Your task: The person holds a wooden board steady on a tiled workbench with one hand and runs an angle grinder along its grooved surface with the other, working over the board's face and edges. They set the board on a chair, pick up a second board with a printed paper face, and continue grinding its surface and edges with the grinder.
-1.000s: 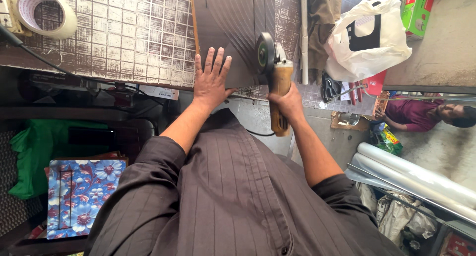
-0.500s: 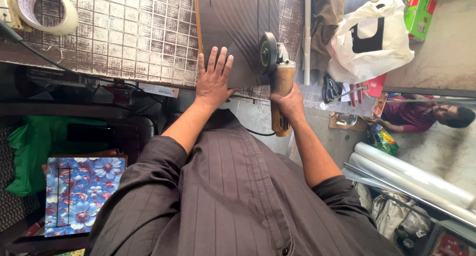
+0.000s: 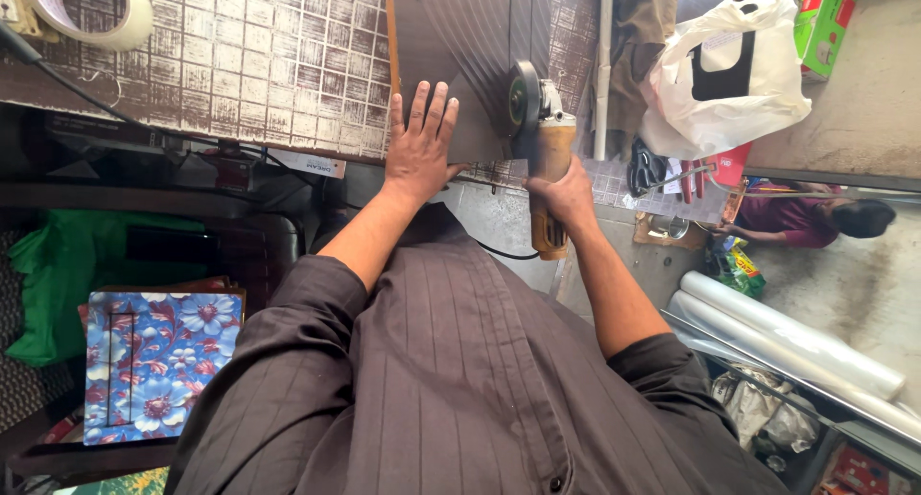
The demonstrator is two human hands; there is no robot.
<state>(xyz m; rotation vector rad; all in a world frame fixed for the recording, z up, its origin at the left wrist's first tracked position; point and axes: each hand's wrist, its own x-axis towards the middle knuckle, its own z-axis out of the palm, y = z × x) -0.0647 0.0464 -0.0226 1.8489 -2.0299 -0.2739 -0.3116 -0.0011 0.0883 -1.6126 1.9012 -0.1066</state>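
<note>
The dark ribbed panel is lying flat on the tiled workbench, its near end reaching the bench's front edge. The angle grinder is sitting with its disc right against the panel's right side. Left hand is pressing down flat, fingers spread, honestly close to that disc, so a kickback or slip could catch them. Right hand is wrapping tight around the grinder's handle, forearm running straight behind it.
</note>
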